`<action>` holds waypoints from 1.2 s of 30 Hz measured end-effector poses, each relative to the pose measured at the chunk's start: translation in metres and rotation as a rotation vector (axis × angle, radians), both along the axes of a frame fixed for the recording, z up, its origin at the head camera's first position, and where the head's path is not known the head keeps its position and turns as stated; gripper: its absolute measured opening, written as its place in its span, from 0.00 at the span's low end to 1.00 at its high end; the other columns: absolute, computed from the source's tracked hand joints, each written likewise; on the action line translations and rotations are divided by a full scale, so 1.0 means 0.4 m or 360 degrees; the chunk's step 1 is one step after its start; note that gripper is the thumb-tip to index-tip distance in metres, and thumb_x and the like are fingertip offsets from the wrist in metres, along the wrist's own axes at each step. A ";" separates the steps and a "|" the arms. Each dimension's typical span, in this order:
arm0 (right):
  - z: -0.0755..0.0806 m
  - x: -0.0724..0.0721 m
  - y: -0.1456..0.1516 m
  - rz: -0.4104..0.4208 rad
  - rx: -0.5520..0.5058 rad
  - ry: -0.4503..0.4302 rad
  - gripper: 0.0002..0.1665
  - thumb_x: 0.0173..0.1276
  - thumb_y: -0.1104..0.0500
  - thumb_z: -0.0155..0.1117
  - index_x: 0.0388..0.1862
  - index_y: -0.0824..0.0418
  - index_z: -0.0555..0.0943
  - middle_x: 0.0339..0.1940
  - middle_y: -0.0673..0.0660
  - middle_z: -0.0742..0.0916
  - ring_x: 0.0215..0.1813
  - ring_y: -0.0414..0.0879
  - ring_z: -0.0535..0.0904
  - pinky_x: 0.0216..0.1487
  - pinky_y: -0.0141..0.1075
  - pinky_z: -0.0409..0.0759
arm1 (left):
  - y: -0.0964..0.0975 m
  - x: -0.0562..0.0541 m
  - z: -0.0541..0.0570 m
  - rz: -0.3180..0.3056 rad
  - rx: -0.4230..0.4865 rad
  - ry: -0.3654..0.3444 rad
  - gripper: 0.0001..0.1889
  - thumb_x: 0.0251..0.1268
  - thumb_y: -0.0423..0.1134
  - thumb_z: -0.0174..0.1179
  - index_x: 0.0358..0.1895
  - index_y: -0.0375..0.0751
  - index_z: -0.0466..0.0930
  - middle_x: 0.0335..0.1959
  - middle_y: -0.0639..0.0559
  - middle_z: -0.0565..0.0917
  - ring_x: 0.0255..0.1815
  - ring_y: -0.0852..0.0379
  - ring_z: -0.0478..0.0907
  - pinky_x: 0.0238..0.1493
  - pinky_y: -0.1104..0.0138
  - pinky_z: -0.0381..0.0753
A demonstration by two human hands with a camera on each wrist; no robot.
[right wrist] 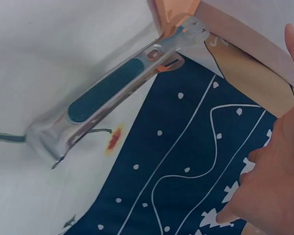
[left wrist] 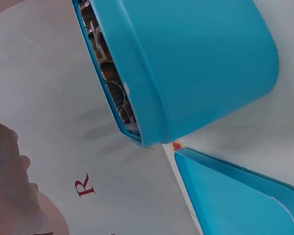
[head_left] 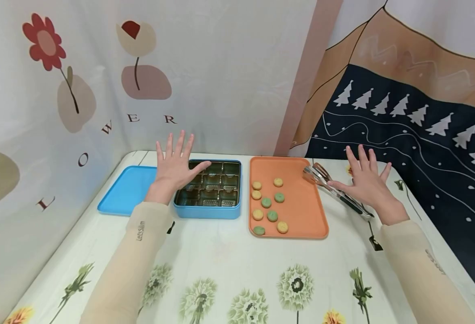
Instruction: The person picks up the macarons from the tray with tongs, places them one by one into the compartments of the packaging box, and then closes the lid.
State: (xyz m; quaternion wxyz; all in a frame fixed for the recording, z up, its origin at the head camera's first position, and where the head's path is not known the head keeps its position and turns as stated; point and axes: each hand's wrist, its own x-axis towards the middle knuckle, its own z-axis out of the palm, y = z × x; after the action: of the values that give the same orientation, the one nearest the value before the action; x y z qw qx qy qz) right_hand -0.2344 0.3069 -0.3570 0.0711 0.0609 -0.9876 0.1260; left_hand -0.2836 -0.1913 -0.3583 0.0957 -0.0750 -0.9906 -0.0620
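Observation:
My left hand (head_left: 172, 171) is raised with its fingers spread and holds nothing. In the head view it overlaps the left edge of a blue tin (head_left: 207, 212), whose dark plastic insert (head_left: 211, 182) is split into several compartments. The tin's side (left wrist: 201, 63) fills much of the left wrist view. Spread in the air too, my right hand (head_left: 369, 186) is beside a pair of metal tongs (head_left: 342, 195) with dark grip inlays. The tongs lean with their tips on the right edge of an orange tray (head_left: 302, 202). Several yellow cookies (head_left: 282, 227) and green cookies (head_left: 272, 216) lie on that tray.
A blue lid (head_left: 126, 191) lies left of the tin, partly behind the left forearm. The table (head_left: 221, 256) wears a white flower-print cloth. Behind it hang a pale curtain (head_left: 229, 81) and a dark-blue printed cloth (head_left: 407, 130) at the right.

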 end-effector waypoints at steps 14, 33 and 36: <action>-0.061 0.010 0.031 -0.0079 -0.0087 -0.0073 0.71 0.62 0.30 0.64 0.83 0.56 0.31 0.81 0.74 0.42 0.80 0.75 0.34 0.67 0.81 0.33 | -0.030 0.042 -0.008 -0.0002 0.0098 -0.0027 0.52 0.64 0.80 0.35 0.82 0.56 0.28 0.84 0.47 0.33 0.84 0.40 0.26 0.78 0.39 0.21; -0.145 0.004 0.074 -0.0158 -0.0401 -0.0486 0.70 0.68 0.31 0.59 0.79 0.68 0.26 0.78 0.81 0.47 0.78 0.77 0.45 0.73 0.70 0.54 | -0.073 0.079 -0.049 -0.0021 0.0177 -0.0135 0.51 0.65 0.79 0.36 0.81 0.58 0.26 0.83 0.51 0.28 0.83 0.36 0.28 0.78 0.36 0.24; -0.151 0.004 0.075 -0.0198 -0.0378 -0.0576 0.68 0.68 0.30 0.57 0.80 0.72 0.33 0.77 0.81 0.52 0.77 0.77 0.49 0.73 0.69 0.58 | -0.080 0.089 -0.053 -0.0022 0.0192 -0.0198 0.51 0.66 0.78 0.37 0.82 0.54 0.29 0.83 0.48 0.30 0.83 0.34 0.31 0.77 0.36 0.24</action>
State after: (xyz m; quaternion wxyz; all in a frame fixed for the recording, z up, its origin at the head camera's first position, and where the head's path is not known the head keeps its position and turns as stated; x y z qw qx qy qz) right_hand -0.2327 0.3371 -0.4174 -0.0928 -0.0324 -0.9644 0.2456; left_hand -0.2480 -0.2231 -0.3795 0.0378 -0.0720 -0.9886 -0.1267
